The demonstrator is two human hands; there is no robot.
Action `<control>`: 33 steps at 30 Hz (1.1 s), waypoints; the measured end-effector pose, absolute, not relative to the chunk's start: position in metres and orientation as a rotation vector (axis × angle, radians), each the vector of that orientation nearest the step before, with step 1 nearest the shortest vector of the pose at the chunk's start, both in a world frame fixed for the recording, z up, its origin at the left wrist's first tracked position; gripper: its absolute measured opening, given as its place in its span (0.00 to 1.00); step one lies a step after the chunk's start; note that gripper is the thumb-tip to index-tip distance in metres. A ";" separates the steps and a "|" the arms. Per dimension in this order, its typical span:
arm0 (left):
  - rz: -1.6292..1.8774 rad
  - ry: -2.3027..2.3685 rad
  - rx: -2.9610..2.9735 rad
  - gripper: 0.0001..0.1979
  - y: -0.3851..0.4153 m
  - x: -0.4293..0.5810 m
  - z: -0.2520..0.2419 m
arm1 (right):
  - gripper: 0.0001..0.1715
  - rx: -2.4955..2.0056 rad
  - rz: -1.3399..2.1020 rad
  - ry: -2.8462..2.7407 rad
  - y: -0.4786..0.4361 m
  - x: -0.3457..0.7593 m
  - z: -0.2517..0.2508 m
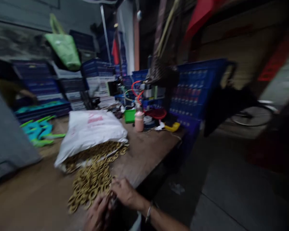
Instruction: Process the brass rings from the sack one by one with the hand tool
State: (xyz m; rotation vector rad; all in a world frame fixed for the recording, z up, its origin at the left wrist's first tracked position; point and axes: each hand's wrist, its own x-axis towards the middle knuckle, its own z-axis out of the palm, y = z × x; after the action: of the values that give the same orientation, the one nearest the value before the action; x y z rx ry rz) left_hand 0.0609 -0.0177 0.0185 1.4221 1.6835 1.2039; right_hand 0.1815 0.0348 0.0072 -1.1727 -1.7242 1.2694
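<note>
Both my hands meet at the near edge of a wooden table (146,150), beside a heap of small brass-coloured rings (91,184). My right hand (124,192), with a bracelet on its wrist, has its fingers curled at the edge of the heap. My left hand (97,215) lies just below it with its fingers bent inward. Something small and dark sits between the two hands, too blurred to name. The rings spill out of a white plastic sack (91,130) lying on its side behind the heap.
A pink bottle (139,120), a green box (130,115), a red dish (157,113) and a yellow object (172,127) stand at the table's far end. Blue crates (197,86) are stacked behind. Teal parts (37,130) lie at the left. Grey floor (231,192) lies to the right.
</note>
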 end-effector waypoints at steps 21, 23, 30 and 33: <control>1.293 1.157 0.833 0.18 -0.014 0.049 0.013 | 0.14 -1.246 0.672 -2.358 0.021 0.172 0.001; 1.301 1.161 0.855 0.18 -0.014 0.048 0.010 | 0.15 -1.256 0.663 -2.366 0.021 0.170 0.002; 1.290 1.151 0.894 0.15 -0.017 0.046 0.003 | 0.14 -1.302 0.630 -2.364 0.019 0.170 0.006; 1.288 1.193 0.923 0.16 -0.016 0.046 0.004 | 0.14 -1.321 0.616 -2.386 0.019 0.170 0.005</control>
State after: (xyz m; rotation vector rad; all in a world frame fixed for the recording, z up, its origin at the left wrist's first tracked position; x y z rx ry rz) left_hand 0.0460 -0.0158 0.0040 0.9231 1.1932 1.2877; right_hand 0.1705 0.0186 0.0045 -1.3209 -2.3864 0.6163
